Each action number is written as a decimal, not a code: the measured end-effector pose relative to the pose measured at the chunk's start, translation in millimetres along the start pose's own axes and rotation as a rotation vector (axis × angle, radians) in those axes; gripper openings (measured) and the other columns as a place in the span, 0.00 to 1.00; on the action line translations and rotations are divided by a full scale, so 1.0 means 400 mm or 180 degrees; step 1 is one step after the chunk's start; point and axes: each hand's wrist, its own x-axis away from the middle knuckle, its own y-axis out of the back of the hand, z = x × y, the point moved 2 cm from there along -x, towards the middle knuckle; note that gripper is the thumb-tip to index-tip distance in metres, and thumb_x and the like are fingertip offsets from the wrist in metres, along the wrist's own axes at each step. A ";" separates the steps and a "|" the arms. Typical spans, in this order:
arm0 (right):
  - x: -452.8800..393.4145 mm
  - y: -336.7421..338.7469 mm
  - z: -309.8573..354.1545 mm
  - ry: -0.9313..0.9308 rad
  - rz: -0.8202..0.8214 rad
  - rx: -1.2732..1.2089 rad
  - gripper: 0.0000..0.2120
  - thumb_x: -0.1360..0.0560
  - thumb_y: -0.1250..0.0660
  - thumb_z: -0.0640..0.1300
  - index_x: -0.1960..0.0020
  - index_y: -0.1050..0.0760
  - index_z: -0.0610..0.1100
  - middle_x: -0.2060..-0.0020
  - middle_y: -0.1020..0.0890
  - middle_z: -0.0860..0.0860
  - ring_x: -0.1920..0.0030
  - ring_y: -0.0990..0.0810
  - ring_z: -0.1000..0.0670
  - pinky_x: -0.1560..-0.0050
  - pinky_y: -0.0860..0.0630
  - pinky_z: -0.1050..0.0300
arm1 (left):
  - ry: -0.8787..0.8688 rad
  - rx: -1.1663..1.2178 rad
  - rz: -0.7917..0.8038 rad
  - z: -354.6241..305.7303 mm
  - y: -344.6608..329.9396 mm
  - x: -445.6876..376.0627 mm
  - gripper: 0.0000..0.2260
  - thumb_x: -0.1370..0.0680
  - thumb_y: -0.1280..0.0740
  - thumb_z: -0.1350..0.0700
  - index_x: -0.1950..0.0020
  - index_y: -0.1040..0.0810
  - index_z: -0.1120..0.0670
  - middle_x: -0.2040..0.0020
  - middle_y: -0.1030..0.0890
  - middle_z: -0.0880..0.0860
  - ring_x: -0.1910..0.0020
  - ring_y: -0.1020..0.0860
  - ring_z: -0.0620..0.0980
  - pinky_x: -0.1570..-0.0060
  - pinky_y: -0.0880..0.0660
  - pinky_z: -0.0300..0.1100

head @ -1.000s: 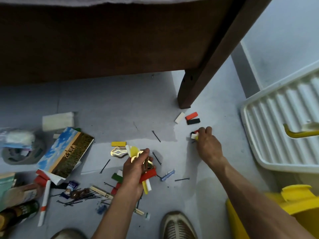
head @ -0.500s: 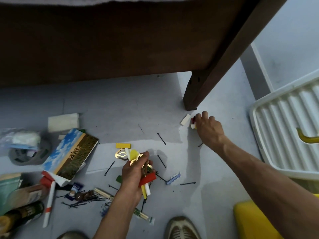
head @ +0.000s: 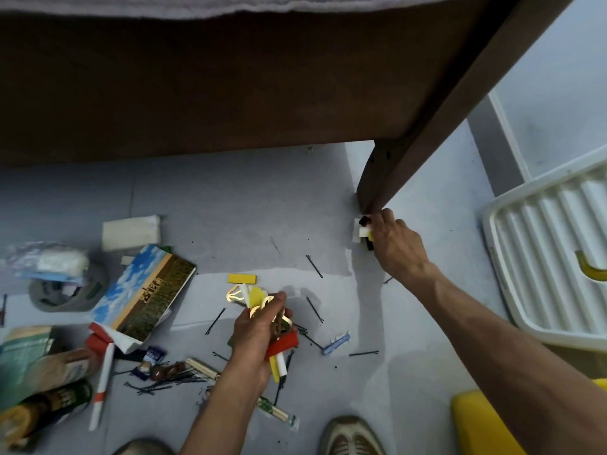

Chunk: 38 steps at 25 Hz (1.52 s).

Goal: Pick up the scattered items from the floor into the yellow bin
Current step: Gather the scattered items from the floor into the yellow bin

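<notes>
— What's the left hand (head: 261, 326) doing?
— Raised above the floor's (head: 230, 208) clutter, fingers curled round a bundle of coloured pieces (head: 279, 351); the red and yellow strips point down toward the shoe (head: 351, 436).
— And the right hand (head: 395, 246)?
— Arm stretched out, fingertips pinching small blocks (head: 363, 229) by the foot of the bed leg (head: 372, 188), possibly touching it. A second ago it was nearer.
— The yellow bin (head: 479, 425)?
— Bottom right corner.
</notes>
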 end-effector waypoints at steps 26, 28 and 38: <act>-0.012 -0.111 0.114 -0.1828 -0.0684 -0.1526 0.31 0.27 0.41 0.67 0.38 0.37 0.42 0.47 0.33 0.44 0.54 0.25 0.39 0.63 0.32 0.49 | -0.0028 -0.0112 -0.0111 -0.016 0.025 0.003 0.16 0.31 0.23 0.52 0.47 0.19 0.56 0.59 0.15 0.58 0.68 0.18 0.52 0.70 0.22 0.43; -0.021 -0.107 0.126 -0.1760 -0.0653 -0.1333 0.32 0.26 0.40 0.66 0.35 0.37 0.41 0.44 0.33 0.43 0.54 0.25 0.38 0.64 0.31 0.49 | -0.0056 -0.0110 -0.0117 -0.018 0.029 0.004 0.16 0.30 0.23 0.52 0.46 0.19 0.56 0.60 0.16 0.58 0.68 0.19 0.52 0.71 0.22 0.43; 0.033 -0.119 0.128 -0.0996 -0.0575 -0.1218 0.20 0.22 0.40 0.53 0.41 0.35 0.38 0.48 0.32 0.42 0.67 0.24 0.39 0.70 0.34 0.53 | -0.0103 -0.0175 -0.0153 -0.019 0.029 -0.006 0.16 0.31 0.23 0.50 0.48 0.19 0.55 0.58 0.14 0.58 0.67 0.17 0.52 0.71 0.22 0.42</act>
